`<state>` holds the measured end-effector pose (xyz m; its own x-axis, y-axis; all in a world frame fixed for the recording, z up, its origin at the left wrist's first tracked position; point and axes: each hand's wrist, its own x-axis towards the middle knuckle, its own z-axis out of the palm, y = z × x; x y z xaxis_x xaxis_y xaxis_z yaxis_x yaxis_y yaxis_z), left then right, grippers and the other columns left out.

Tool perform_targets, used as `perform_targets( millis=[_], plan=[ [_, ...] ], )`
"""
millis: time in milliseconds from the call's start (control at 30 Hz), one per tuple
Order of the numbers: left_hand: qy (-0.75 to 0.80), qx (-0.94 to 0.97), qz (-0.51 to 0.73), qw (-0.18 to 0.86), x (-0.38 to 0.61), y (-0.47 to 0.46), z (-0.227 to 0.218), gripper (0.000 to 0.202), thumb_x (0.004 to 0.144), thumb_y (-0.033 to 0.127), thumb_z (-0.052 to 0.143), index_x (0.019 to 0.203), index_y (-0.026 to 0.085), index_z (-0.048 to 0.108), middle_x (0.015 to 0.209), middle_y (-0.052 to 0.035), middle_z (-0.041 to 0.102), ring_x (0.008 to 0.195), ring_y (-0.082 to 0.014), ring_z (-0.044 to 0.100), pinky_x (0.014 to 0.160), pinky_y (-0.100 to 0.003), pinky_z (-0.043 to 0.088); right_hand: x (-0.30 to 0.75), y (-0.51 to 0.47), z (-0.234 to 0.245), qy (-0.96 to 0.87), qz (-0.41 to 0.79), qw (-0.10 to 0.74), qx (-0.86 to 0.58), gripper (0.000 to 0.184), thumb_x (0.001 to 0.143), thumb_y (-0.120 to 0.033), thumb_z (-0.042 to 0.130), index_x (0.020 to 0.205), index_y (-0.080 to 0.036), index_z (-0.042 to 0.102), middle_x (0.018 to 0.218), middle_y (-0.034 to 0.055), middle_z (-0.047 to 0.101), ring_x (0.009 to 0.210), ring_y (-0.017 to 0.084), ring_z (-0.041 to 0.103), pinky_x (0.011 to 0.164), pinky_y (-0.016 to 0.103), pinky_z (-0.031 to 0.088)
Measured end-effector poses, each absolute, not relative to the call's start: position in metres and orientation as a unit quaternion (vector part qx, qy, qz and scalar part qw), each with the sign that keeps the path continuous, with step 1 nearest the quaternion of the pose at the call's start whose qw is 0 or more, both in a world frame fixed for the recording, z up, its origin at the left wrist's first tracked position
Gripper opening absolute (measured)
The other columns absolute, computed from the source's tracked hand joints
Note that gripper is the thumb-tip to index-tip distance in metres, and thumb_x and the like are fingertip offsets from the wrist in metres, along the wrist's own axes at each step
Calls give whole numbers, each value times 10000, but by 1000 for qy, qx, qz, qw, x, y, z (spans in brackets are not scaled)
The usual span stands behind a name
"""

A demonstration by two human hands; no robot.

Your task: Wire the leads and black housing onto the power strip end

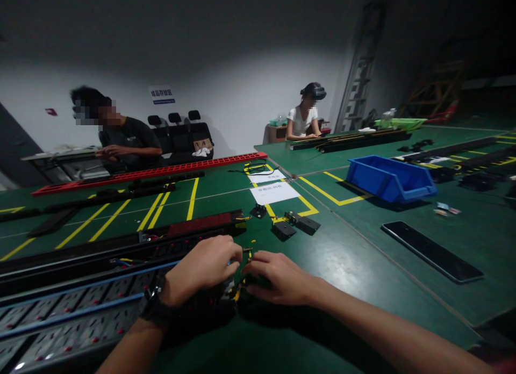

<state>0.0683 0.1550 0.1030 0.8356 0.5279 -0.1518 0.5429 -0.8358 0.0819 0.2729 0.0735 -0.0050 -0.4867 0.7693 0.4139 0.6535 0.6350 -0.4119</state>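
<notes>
My left hand (205, 264), with a dark watch (153, 299) on its wrist, reaches over the ends of the long black rails. Its thumb and fingers are closed, and a small brass-coloured piece (248, 250) sticks out at the fingertips. Opposite it, my right hand (278, 277) has curled fingers beside small yellow-ended wires (237, 293); what they pinch is hidden. Below the left arm lies a long rail assembly (64, 315) with grey modules, blue strips and red dots. Small black blocks (284, 230) with yellow ends lie just beyond my hands.
A blue bin (391, 178) and a dark phone (431, 250) are on the green table at right. White paper sheets (274, 192) lie among yellow tape lines. A long red rail (161, 172) crosses the back left. Two people (133, 140) work across the room.
</notes>
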Motion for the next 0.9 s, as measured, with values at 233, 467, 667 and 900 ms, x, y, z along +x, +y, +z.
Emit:
perform_targets(
  millis=[233, 467, 667, 900],
  plan=[
    [289, 944, -128, 92, 68, 145, 99, 211, 807, 157, 694, 887, 272, 851, 931, -75, 800, 874, -289, 739, 729, -336, 517, 270, 76, -14, -856, 129, 269, -423, 45, 980, -252, 724, 963, -210, 717, 931, 34, 728, 838, 185, 670, 716, 273, 460],
    [268, 947, -150, 98, 70, 152, 95, 166, 841, 274, 775, 974, 284, 875, 991, -71, 791, 967, -284, 733, 771, -319, 512, 271, 81, -20, -857, 165, 269, -408, 182, 1048, -344, 706, 972, -185, 754, 925, 53, 747, 867, 192, 680, 745, 272, 459],
    [263, 945, -153, 121, 72, 155, 99, 157, 863, 227, 768, 967, 267, 878, 996, -66, 797, 984, -269, 729, 823, -317, 512, 270, 81, -25, -843, 170, 286, -422, 237, 1059, -408, 687, 986, -191, 749, 927, 64, 749, 856, 194, 675, 748, 271, 452],
    [286, 937, -165, 118, 68, 155, 102, 119, 831, 200, 787, 895, 265, 864, 978, -53, 810, 954, -264, 742, 765, -299, 496, 279, 80, -13, -853, 189, 246, -419, 277, 1014, -417, 709, 853, -191, 701, 813, 24, 686, 715, 151, 570, 658, 277, 352]
  ],
)
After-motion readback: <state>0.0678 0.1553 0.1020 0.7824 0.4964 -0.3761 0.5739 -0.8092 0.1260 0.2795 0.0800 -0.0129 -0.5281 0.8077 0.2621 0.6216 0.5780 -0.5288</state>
